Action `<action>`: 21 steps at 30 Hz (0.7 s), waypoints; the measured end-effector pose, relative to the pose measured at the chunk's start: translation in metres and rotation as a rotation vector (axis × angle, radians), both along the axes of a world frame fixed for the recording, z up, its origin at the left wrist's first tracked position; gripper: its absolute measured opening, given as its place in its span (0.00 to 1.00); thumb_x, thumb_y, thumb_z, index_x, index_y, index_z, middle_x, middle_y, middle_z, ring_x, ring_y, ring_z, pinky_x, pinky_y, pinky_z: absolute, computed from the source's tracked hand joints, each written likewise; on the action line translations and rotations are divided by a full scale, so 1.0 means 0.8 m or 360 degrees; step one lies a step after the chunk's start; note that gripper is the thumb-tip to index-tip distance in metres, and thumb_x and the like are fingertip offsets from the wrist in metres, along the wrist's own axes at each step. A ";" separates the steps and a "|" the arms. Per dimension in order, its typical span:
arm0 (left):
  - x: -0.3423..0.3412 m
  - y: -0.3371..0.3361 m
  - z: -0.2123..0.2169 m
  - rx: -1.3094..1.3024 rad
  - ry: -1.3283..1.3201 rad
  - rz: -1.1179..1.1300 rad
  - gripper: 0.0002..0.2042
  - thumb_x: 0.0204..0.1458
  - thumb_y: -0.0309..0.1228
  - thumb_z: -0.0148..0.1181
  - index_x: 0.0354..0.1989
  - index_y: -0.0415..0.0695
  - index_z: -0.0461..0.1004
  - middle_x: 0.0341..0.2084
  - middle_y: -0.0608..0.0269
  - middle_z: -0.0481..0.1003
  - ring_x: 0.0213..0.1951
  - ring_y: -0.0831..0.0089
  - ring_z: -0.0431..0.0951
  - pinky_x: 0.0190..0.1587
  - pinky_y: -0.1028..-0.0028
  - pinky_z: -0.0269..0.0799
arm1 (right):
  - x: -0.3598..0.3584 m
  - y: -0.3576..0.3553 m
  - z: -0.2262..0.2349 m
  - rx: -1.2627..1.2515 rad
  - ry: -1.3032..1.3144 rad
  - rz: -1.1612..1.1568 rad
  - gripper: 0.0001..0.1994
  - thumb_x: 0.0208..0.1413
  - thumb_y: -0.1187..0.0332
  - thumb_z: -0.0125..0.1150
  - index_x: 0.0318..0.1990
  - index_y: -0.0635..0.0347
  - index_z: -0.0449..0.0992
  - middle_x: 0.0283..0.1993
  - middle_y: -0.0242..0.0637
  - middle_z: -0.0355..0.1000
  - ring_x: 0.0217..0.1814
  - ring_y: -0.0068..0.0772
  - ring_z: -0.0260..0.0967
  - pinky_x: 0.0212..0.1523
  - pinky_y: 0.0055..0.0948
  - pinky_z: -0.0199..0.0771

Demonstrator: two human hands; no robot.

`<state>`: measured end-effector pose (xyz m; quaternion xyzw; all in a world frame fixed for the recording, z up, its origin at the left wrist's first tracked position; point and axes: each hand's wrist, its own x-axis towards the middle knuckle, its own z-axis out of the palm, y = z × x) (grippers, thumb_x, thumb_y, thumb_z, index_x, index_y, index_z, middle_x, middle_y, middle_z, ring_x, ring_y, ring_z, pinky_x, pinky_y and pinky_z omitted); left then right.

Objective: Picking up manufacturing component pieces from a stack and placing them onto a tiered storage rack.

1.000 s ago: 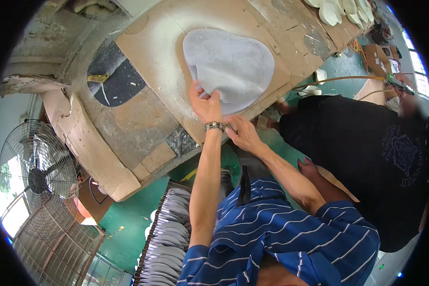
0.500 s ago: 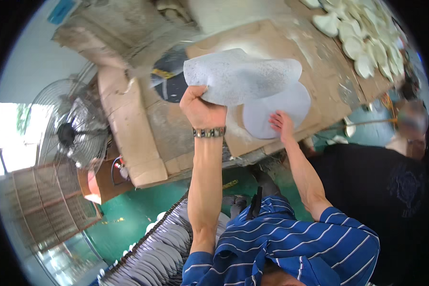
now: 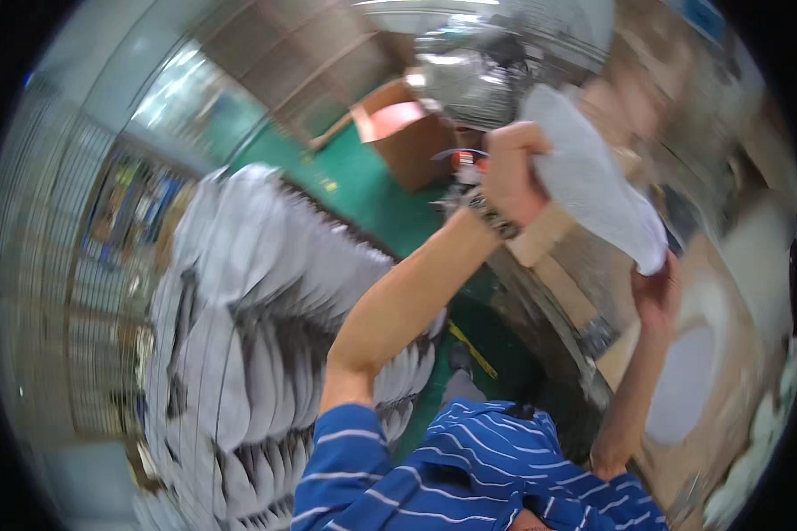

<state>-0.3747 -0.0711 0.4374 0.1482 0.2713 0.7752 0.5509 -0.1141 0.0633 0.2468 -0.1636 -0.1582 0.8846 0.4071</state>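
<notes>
White sheet [image 3: 584, 173] is hanging lifted, left hand [image 3: 515, 168] clenching, right hand [image 3: 657, 294] apparently pinching its ends; pale piece [image 3: 682, 385] is lying on the table [image 3: 542, 311].

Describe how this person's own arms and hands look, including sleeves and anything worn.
Both arms wear short blue sleeves with thin white stripes. The left hand and right hand are gloveless. A dark linked band circles the left wrist; blur hides its finer details. No band shows on the right wrist.
</notes>
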 end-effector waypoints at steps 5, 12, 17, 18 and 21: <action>-0.124 -0.087 0.065 0.0127 0.0309 0.0132 0.05 0.38 0.24 0.50 0.26 0.43 0.68 0.26 0.59 0.73 0.30 0.61 0.75 0.41 0.59 0.75 | -0.128 -0.063 0.105 0.0460 -0.0436 0.0591 0.14 0.65 0.62 0.53 0.53 0.59 0.73 0.51 0.39 0.77 0.50 0.34 0.76 0.44 0.29 0.80; -0.336 -0.167 0.176 0.0116 0.0917 0.0232 0.13 0.37 0.26 0.53 0.35 0.37 0.70 0.36 0.50 0.75 0.40 0.54 0.78 0.55 0.50 0.73 | -0.325 -0.044 0.152 0.0365 0.0066 0.0758 0.10 0.64 0.75 0.53 0.50 0.66 0.72 0.51 0.42 0.74 0.55 0.33 0.72 0.54 0.26 0.75; -0.526 -0.311 0.235 0.0065 0.1225 0.0420 0.20 0.43 0.24 0.51 0.47 0.32 0.74 0.45 0.49 0.78 0.48 0.58 0.79 0.55 0.58 0.76 | -0.514 -0.130 0.253 0.0654 0.0266 0.0896 0.08 0.58 0.78 0.57 0.44 0.65 0.73 0.45 0.40 0.75 0.47 0.31 0.74 0.45 0.24 0.78; -0.557 -0.358 0.235 0.0004 0.1124 0.0530 0.22 0.43 0.26 0.51 0.49 0.30 0.73 0.46 0.48 0.78 0.49 0.56 0.79 0.57 0.57 0.75 | -0.551 -0.181 0.274 0.0706 0.0130 0.0795 0.08 0.58 0.76 0.58 0.44 0.64 0.74 0.42 0.39 0.76 0.44 0.30 0.75 0.42 0.22 0.77; -0.655 -0.524 0.238 -0.0437 0.1406 0.1065 0.17 0.48 0.27 0.56 0.48 0.34 0.75 0.43 0.54 0.78 0.45 0.62 0.79 0.52 0.64 0.77 | -0.645 -0.319 0.314 0.0863 0.0089 0.0853 0.08 0.54 0.77 0.59 0.42 0.64 0.74 0.39 0.40 0.77 0.39 0.33 0.77 0.42 0.28 0.80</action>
